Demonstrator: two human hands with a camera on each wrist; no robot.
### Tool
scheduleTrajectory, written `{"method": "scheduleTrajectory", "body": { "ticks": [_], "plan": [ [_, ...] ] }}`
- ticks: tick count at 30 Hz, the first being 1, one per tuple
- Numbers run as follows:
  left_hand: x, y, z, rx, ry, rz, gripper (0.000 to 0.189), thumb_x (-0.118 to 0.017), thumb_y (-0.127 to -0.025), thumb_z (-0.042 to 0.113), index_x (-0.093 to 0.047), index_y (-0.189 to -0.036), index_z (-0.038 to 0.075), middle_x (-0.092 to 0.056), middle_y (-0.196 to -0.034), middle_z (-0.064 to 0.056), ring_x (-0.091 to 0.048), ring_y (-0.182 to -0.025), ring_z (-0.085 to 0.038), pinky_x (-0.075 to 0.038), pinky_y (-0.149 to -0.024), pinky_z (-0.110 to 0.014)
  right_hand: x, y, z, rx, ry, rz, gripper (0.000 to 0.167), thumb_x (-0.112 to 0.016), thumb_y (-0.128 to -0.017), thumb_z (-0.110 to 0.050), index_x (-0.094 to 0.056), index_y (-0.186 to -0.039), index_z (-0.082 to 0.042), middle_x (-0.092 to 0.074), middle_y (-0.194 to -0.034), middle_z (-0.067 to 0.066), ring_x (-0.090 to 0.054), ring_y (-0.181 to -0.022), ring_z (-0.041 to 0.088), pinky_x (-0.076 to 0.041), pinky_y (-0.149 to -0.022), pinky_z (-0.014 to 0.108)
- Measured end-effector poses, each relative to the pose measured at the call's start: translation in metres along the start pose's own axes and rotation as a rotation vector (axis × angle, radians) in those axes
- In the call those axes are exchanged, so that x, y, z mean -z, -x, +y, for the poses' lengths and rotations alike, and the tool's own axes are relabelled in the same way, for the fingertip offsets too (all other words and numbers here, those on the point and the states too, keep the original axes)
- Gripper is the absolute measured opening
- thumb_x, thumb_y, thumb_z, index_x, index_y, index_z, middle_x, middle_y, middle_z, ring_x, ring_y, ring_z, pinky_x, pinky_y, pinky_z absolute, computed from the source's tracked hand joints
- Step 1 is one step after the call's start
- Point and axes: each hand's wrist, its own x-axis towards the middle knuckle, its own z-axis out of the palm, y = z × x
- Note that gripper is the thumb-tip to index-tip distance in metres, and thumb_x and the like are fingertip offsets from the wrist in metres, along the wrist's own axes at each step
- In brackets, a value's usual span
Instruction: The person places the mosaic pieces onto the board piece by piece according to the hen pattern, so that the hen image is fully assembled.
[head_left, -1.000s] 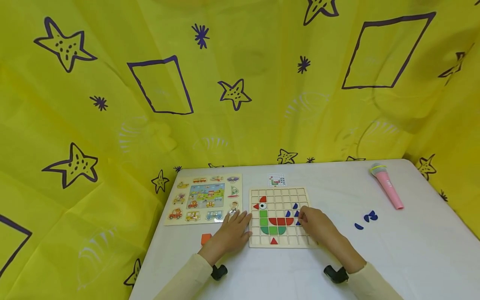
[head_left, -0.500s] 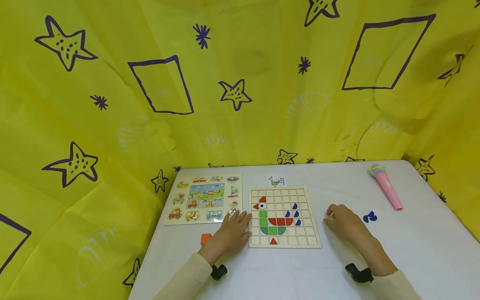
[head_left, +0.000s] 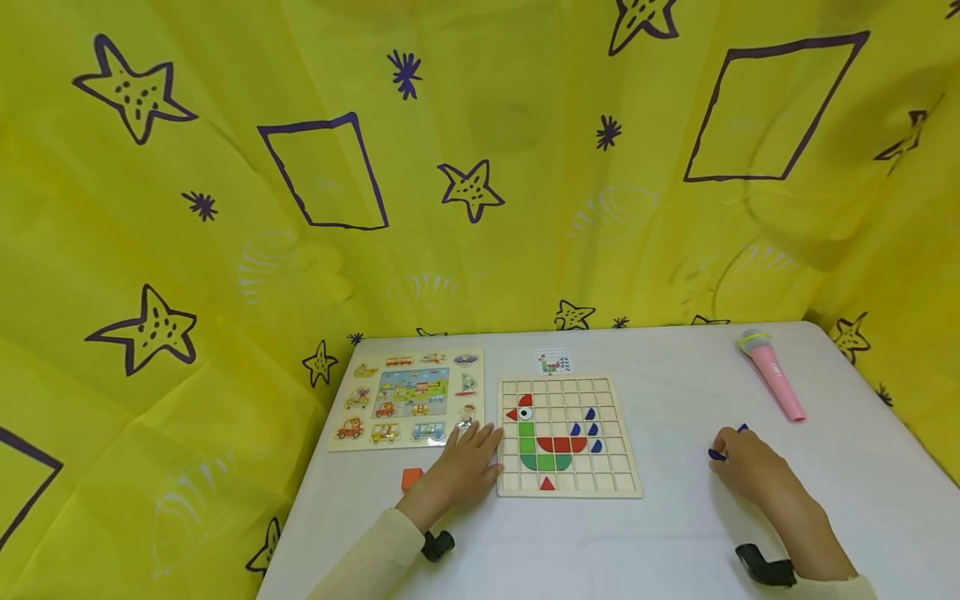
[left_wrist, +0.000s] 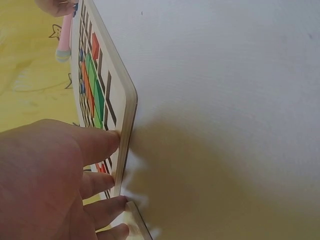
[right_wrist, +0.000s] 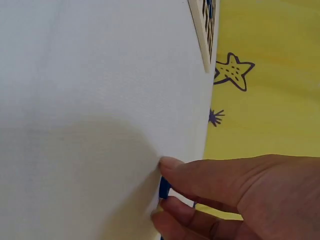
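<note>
My left hand (head_left: 462,467) lies flat by the left edge of the wooden grid board (head_left: 611,482), thumb and fingertips touching its rim. On the board, red, green and blue pieces form a bird, with a round eye piece (head_left: 526,413) and several blue half-circles at the right. Off to the right, my right hand (head_left: 753,471) is low over the white table. Between its thumb and index finger it pinches a blue half-circle piece (right_wrist: 164,187). More blue (head_left: 742,427) shows just behind the hand, mostly hidden by it.
A vehicle picture puzzle (head_left: 411,392) lies left of the board, an orange block (head_left: 412,477) below it. Behind the board is a small pattern card (head_left: 553,361) with a bird. A pink toy microphone (head_left: 776,375) rests at the back right. A yellow curtain (head_left: 480,267) hangs behind the table.
My right hand has moved from the board's right side out to the loose blue half-circles and now pinches one. The left hand has stayed in place.
</note>
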Motion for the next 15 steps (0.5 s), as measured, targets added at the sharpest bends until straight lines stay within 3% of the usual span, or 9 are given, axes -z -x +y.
{"method": "scheduleTrajectory", "body": {
  "ticks": [5, 15],
  "plan": [
    [-0.002, -0.001, 0.0, 0.002, 0.002, 0.001, 0.062, -0.057, -0.109, 0.036, -0.039, -0.164, 0.012, -0.038, -0.17, -0.011, -0.028, -0.16, -0.037, -0.016, -0.131, -0.061, -0.004, -0.002, 0.003, 0.06, -0.036, 0.038, 0.013, -0.07, -0.094, -0.003, -0.062, -0.098, 0.006, -0.065, -0.088, 0.016, -0.063, -0.083, 0.034, -0.054, -0.073, 0.055],
    [-0.003, -0.002, 0.001, 0.011, 0.001, -0.005, 0.062, -0.056, -0.109, 0.037, -0.039, -0.164, 0.013, -0.037, -0.17, -0.01, -0.027, -0.16, -0.037, -0.015, -0.131, -0.06, -0.008, -0.013, -0.009, 0.066, -0.072, 0.074, 0.015, -0.071, -0.095, -0.006, -0.064, -0.1, 0.006, -0.066, -0.089, 0.016, -0.064, -0.085, 0.034, -0.055, -0.077, 0.055]
  ]
}}
